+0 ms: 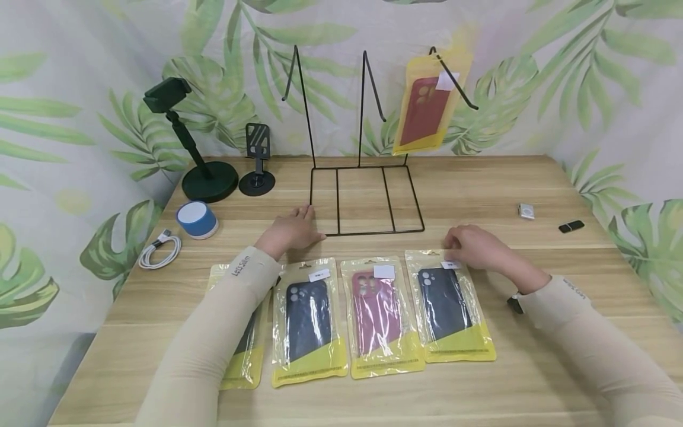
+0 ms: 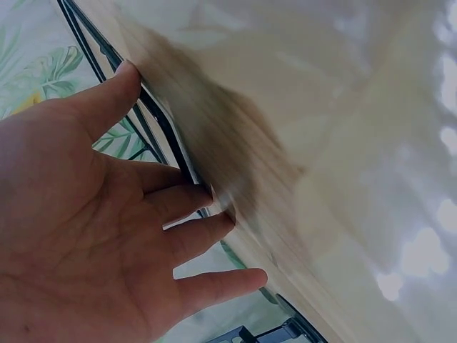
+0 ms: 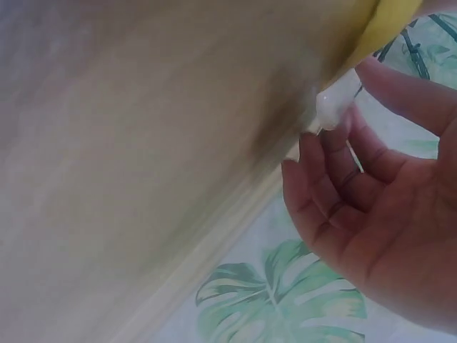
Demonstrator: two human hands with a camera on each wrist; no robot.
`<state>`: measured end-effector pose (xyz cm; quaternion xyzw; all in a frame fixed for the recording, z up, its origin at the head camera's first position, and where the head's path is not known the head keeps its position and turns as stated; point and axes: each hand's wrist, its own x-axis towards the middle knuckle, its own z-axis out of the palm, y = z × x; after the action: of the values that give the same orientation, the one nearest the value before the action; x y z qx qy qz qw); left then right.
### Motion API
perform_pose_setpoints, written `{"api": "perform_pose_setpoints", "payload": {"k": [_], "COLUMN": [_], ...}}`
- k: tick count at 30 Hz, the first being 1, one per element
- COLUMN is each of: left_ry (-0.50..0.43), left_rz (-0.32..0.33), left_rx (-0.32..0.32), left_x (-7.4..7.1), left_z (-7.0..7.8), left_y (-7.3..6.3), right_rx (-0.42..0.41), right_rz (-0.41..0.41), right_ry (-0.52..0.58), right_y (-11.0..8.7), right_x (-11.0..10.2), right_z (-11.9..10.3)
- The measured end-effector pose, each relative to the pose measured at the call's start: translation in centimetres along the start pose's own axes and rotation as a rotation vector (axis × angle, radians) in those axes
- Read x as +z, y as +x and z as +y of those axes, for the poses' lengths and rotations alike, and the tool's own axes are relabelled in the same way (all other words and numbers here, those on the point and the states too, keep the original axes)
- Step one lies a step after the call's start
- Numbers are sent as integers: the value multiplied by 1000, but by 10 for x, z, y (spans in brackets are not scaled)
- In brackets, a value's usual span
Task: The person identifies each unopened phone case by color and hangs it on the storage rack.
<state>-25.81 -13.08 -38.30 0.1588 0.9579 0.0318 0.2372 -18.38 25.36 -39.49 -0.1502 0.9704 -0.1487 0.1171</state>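
My left hand [image 1: 292, 231] rests at the front left corner of a black wire display rack [image 1: 373, 233], thumb and fingers spread against its base bar in the left wrist view. My right hand [image 1: 480, 250] pinches the top right corner of a packaged dark phone case [image 1: 445, 302], beside its white label [image 3: 335, 103]. This is the rightmost of a row of packs on the table. Left of it lie a packaged pink phone case [image 1: 377, 311] and a packaged navy phone case [image 1: 309, 320]. Another pack [image 1: 242, 373] is partly hidden under my left forearm.
A packaged red phone case [image 1: 425, 112] hangs on the rack's right hook. At left stand a dark green stand [image 1: 210, 182], a black phone holder [image 1: 258, 182], a blue speaker [image 1: 197, 220] and a white cable [image 1: 160, 252]. Two small gadgets, one silver [image 1: 526, 211], one black [image 1: 571, 226], lie right.
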Motion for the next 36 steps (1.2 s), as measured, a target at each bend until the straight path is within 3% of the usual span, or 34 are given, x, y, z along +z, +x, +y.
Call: {"api": "perform_pose_setpoints", "payload": {"k": [8, 12, 21, 29, 33, 36], "left_ry": [-3, 4, 3, -3, -10, -8], "left_rz": [7, 7, 4, 7, 6, 9], "left_rx": [4, 7, -1, 5, 8, 10], "left_x": [1, 0, 0, 2, 2, 2], "left_z": [0, 0, -1, -2, -2, -2], "left_y": [0, 0, 1, 2, 1, 2], "right_rx": [-8, 0, -43, -220, -335, -368], "right_rz": [14, 61, 293, 562, 686, 754], "right_ry": [5, 44, 98, 74, 33, 37], "right_y": [-4, -12, -29, -42, -36, -27], "right_x": [-3, -11, -43, -70, -84, -96], "right_z": [0, -3, -20, -45, -51, -57]}}
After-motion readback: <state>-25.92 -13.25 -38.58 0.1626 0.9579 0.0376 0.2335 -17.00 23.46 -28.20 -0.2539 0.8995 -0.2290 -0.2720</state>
